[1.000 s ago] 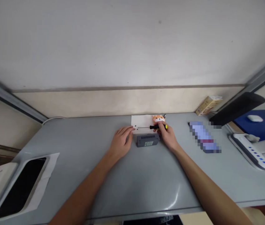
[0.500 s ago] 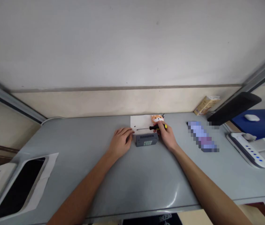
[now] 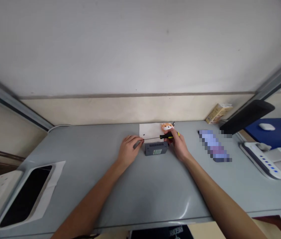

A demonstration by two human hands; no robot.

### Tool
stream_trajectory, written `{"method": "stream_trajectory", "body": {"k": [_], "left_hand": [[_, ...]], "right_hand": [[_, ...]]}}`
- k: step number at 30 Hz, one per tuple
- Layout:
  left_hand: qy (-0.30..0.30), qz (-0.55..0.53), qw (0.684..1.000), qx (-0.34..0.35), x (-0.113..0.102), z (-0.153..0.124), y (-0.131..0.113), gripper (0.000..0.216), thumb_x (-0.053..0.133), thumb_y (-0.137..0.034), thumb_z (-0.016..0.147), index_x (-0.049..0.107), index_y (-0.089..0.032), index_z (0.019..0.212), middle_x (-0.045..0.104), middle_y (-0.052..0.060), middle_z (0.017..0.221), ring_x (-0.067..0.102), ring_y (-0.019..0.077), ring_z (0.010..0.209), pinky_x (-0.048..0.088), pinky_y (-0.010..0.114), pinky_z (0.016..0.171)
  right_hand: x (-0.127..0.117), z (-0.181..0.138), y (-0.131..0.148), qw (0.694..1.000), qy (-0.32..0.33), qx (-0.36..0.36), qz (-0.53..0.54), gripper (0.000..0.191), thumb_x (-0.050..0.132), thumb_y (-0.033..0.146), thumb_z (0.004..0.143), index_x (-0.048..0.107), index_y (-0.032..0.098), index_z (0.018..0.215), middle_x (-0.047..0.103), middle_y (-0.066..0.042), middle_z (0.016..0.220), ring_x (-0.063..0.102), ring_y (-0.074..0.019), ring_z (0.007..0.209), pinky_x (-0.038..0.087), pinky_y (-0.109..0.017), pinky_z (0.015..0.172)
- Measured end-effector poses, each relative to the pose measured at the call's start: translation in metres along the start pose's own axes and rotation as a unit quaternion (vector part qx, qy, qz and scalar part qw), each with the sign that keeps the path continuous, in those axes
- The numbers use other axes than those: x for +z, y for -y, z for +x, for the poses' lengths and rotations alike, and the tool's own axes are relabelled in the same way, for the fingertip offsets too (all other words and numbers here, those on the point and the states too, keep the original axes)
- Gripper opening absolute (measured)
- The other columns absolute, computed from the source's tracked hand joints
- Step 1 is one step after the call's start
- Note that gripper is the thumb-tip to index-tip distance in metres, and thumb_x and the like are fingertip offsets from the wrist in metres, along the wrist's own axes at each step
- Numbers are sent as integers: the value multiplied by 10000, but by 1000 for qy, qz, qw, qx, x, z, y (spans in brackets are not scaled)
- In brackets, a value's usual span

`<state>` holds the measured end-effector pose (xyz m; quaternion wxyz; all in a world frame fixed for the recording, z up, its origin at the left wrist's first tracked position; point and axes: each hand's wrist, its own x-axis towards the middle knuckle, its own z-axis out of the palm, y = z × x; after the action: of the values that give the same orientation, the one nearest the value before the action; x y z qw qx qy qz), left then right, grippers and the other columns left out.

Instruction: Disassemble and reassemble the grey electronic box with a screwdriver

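Observation:
My right hand (image 3: 179,142) is closed round the black-and-yellow handle of a screwdriver (image 3: 166,135). Its thin shaft points left, almost level, over a white sheet of paper (image 3: 151,128). At the shaft's tip, the fingertips of my left hand (image 3: 128,149) come together; what they pinch, if anything, is too small to make out. Just below the shaft, a dark grey box (image 3: 156,151) with a slotted top and a pale label stands on the desk between my hands. A tiny dark piece (image 3: 144,134), perhaps a screw, lies on the paper.
Behind my right hand sits an orange-and-white dog-face item (image 3: 167,126). Rightward lie a blurred phone (image 3: 213,146), a small carton (image 3: 218,113), a black stand (image 3: 248,115) and a white device (image 3: 262,161). A black-screened tablet-like object (image 3: 27,196) rests at left on the grey desk (image 3: 88,149).
My left fingertips have moved in to meet the screwdriver's tip. The screwdriver has shifted slightly right with my right hand, and the view has moved a little.

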<state>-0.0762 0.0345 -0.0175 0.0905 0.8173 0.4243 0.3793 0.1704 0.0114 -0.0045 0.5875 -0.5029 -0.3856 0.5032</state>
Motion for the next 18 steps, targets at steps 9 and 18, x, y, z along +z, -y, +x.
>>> {"method": "stream_trajectory", "body": {"k": [9, 18], "left_hand": [[-14, -13, 1000, -7, 0, 1, -3, 132, 617, -314, 994, 729, -245, 990, 760, 31, 964, 677, 215, 915, 516, 402, 859], [-17, -5, 1000, -7, -4, 2, -11, 98, 638, -305, 969, 715, -246, 983, 759, 26, 967, 687, 213, 929, 514, 403, 877]], "right_hand": [[-1, 0, 1, 999, 17, -24, -33, 483, 545, 668, 913, 713, 216, 894, 656, -8, 695, 539, -164, 639, 393, -302, 656], [1, -4, 9, 998, 23, -24, -52, 459, 559, 657, 905, 701, 221, 880, 647, -9, 725, 562, -167, 667, 414, -297, 669]]}}
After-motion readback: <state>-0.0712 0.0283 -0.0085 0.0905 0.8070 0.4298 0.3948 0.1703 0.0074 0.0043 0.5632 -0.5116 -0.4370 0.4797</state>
